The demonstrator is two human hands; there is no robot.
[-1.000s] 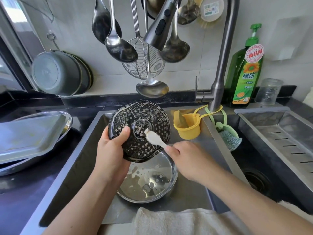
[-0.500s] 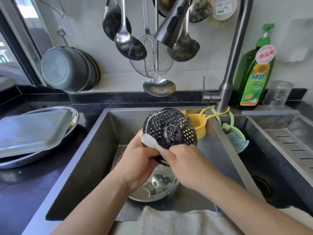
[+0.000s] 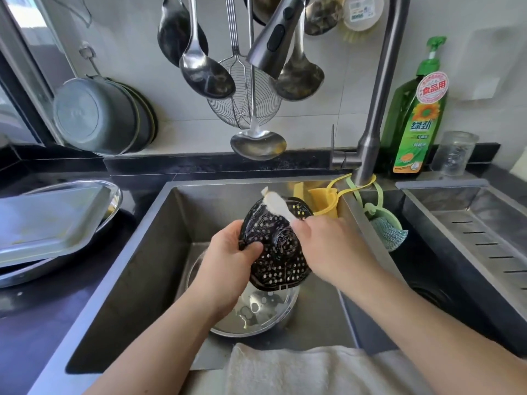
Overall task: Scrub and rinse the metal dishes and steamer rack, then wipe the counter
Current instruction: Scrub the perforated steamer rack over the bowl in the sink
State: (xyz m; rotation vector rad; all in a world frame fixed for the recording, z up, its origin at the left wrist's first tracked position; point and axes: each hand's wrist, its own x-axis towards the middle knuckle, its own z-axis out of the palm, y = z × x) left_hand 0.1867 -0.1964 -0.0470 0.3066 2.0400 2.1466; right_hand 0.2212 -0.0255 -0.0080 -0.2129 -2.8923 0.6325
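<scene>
- Head view: the left hand (image 3: 228, 260) grips the perforated steamer rack (image 3: 275, 246) by its left edge, thumb curled over the front, holding it tilted above the sink (image 3: 159, 252).
- The right hand (image 3: 328, 246) pinches a pale scrubbing cloth (image 3: 278, 205), pressed on the rack's top rim at about 12 o'clock.
- A round metal dish (image 3: 256, 312) lies on the sink floor directly under the rack, at 6 o'clock from it.
- At 9 o'clock, a rectangular metal tray (image 3: 48, 220) rests on the dark counter (image 3: 42, 323).
- A white towel (image 3: 299, 369) drapes over the sink's near edge.
- At 2 o'clock stands a green dish soap bottle (image 3: 416, 115) beside the faucet (image 3: 376, 95).
</scene>
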